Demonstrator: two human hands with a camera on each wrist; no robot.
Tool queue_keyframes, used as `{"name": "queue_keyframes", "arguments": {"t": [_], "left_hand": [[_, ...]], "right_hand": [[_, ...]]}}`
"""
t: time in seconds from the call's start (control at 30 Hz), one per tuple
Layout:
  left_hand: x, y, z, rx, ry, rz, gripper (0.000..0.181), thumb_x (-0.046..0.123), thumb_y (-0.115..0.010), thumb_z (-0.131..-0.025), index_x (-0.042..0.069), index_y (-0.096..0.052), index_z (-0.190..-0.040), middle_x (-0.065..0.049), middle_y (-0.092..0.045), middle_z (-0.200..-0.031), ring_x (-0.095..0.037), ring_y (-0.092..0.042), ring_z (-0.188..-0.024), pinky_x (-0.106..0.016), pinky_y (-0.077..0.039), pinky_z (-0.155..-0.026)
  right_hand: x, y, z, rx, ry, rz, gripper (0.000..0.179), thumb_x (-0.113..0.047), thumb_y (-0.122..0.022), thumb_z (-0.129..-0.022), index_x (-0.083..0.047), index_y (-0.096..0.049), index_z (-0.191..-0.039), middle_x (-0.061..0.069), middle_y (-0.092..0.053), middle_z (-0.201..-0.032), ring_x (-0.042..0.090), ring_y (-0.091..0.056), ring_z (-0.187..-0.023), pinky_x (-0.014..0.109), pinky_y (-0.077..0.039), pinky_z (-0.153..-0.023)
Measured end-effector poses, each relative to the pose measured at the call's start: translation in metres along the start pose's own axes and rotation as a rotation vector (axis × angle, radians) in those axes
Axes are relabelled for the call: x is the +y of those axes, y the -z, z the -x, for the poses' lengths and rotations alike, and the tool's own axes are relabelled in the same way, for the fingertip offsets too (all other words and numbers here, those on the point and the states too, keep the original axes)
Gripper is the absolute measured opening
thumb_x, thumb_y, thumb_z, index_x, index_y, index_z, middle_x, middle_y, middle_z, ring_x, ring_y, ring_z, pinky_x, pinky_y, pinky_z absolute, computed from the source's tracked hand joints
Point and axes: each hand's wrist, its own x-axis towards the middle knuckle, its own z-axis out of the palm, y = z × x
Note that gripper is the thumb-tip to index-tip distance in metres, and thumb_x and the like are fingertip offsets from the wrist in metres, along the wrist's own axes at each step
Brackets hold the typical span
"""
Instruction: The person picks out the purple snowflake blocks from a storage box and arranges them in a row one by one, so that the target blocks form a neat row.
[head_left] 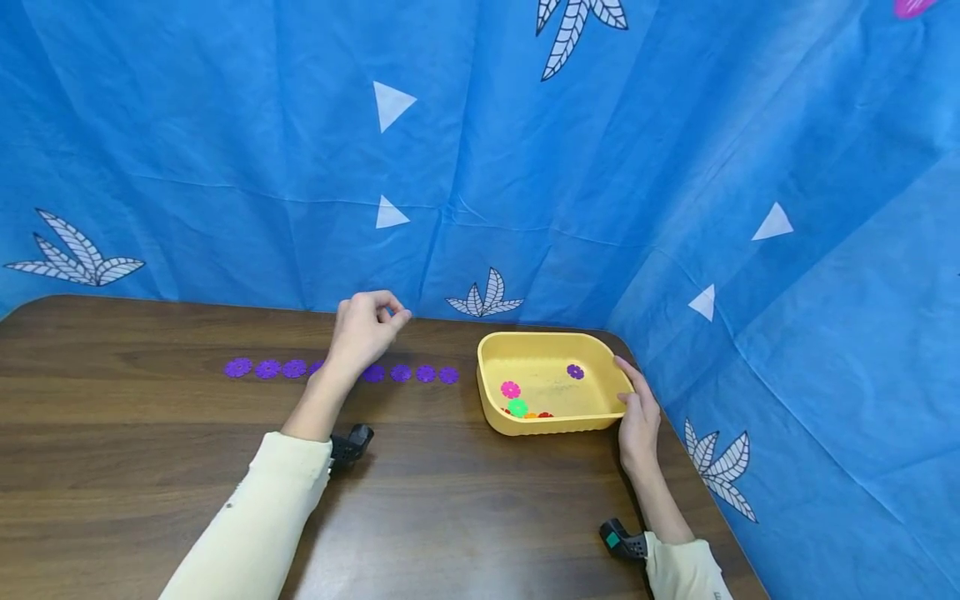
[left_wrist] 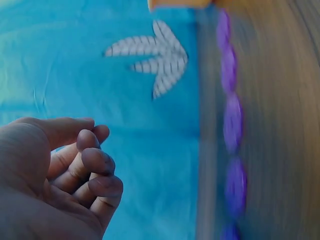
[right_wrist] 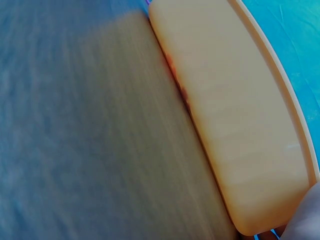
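My left hand [head_left: 366,329] hovers over the row of purple flower-shaped discs [head_left: 401,373], its fingers loosely curled. In the left wrist view nothing shows between the thumb and fingertips of the left hand [left_wrist: 75,165]. At the right, my right hand [head_left: 639,417] grips the right end of a yellow plastic bin [head_left: 491,400], thumb over the rim and fingers along the outside. Inside the bin lie a purple disc [head_left: 575,372], a pink disc [head_left: 511,389], a green disc [head_left: 517,407] and bits of red and orange ones by the near wall. The left forearm hides part of the row.
The brown wooden table [head_left: 450,517] carries the row and the bin. A blue patterned curtain [head_left: 300,125] hangs along the table's back and right edges. Black wrist cameras are strapped on both arms.
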Motion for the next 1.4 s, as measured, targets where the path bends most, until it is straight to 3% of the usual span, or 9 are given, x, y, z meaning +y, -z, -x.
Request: {"name": "queue_keyframes", "arguments": {"t": [0.23, 0.53, 0.7, 0.9, 1.0, 1.07, 1.17, 1.27, 1.4], "left_hand": [[0.039, -0.043, 0.003, -0.031, 0.004, 0.076, 0.013, 0.019, -0.076, -0.097, 0.011, -0.076, -0.086, 0.001, -0.055, -0.056, -0.016, -0.048, -0.053, -0.034, -0.041, -0.062], [0.084, -0.091, 0.010, -0.065, -0.069, 0.086, 0.015, 0.018, -0.077, -0.096, 0.013, -0.075, -0.082, 0.001, -0.055, -0.060, -0.017, -0.054, -0.063, -0.030, -0.041, -0.059], [0.109, -0.113, 0.014, -0.116, -0.084, 0.122, 0.013, 0.020, -0.076, -0.097, 0.013, -0.076, -0.086, 0.003, -0.050, -0.055, -0.014, -0.050, -0.057, -0.028, -0.038, -0.054], [0.139, -0.139, 0.023, -0.159, -0.111, 0.140, 0.013, 0.022, -0.075, -0.098, 0.015, -0.076, -0.087, 0.005, -0.050, -0.053, -0.009, -0.050, -0.051, -0.024, -0.037, -0.049], [0.155, -0.156, 0.029, -0.181, -0.148, 0.136, 0.013, 0.024, -0.076, -0.098, 0.016, -0.076, -0.088, 0.005, -0.050, -0.052, -0.009, -0.048, -0.048, -0.023, -0.035, -0.047], [0.166, -0.166, 0.032, -0.195, -0.179, 0.111, 0.014, 0.027, -0.077, -0.098, 0.016, -0.077, -0.088, 0.005, -0.050, -0.051, -0.008, -0.047, -0.048, -0.021, -0.034, -0.047], [0.180, -0.181, 0.039, -0.217, -0.232, 0.069, 0.014, 0.029, -0.077, -0.098, 0.017, -0.079, -0.092, 0.006, -0.049, -0.054, -0.007, -0.045, -0.050, -0.020, -0.033, -0.048], [0.191, -0.192, 0.044, -0.246, -0.275, 0.061, 0.014, 0.028, -0.076, -0.099, 0.016, -0.080, -0.094, 0.006, -0.052, -0.058, -0.007, -0.046, -0.054, -0.018, -0.034, -0.048], [0.192, -0.204, 0.046, -0.247, -0.255, 0.060, 0.011, 0.024, -0.076, -0.098, 0.017, -0.080, -0.091, 0.006, -0.058, -0.064, -0.006, -0.050, -0.059, -0.018, -0.037, -0.051]], "right_hand": [[-0.001, 0.002, 0.002, -0.010, 0.016, -0.017, 0.058, 0.003, -0.033, -0.102, -0.015, -0.059, -0.150, 0.006, -0.054, -0.158, 0.024, -0.038, -0.152, 0.047, -0.026, -0.128], [-0.001, 0.002, -0.002, -0.015, -0.012, -0.034, 0.058, 0.004, -0.031, -0.102, -0.012, -0.056, -0.152, 0.009, -0.050, -0.161, 0.026, -0.036, -0.153, 0.049, -0.025, -0.128], [-0.003, 0.001, 0.001, -0.010, -0.001, -0.042, 0.059, 0.003, -0.032, -0.102, -0.015, -0.058, -0.151, 0.006, -0.051, -0.160, 0.024, -0.037, -0.153, 0.050, -0.025, -0.128], [-0.034, 0.001, 0.012, -0.027, -0.014, -0.061, 0.056, 0.007, -0.033, -0.099, -0.001, -0.055, -0.151, 0.019, -0.049, -0.159, 0.034, -0.035, -0.153, 0.055, -0.021, -0.128], [-0.024, 0.003, 0.008, -0.020, -0.005, -0.060, 0.057, 0.007, -0.033, -0.100, -0.004, -0.056, -0.150, 0.016, -0.051, -0.158, 0.031, -0.037, -0.151, 0.056, -0.022, -0.127], [-0.011, 0.005, 0.003, -0.014, 0.008, -0.056, 0.058, 0.006, -0.033, -0.100, -0.009, -0.057, -0.151, 0.012, -0.053, -0.158, 0.027, -0.039, -0.150, 0.052, -0.026, -0.125], [-0.001, 0.005, 0.000, 0.002, 0.025, -0.049, 0.056, 0.002, -0.033, -0.103, -0.013, -0.059, -0.150, 0.004, -0.057, -0.153, 0.017, -0.044, -0.144, 0.036, -0.032, -0.121], [0.001, 0.003, 0.001, 0.020, 0.017, -0.075, 0.044, -0.009, -0.034, -0.111, -0.010, -0.061, -0.147, 0.000, -0.064, -0.137, 0.010, -0.055, -0.125, 0.019, -0.042, -0.106], [0.001, 0.001, 0.002, 0.012, 0.028, -0.087, 0.042, -0.018, -0.035, -0.115, -0.008, -0.060, -0.147, -0.003, -0.064, -0.132, 0.005, -0.057, -0.113, 0.013, -0.046, -0.095]]}}
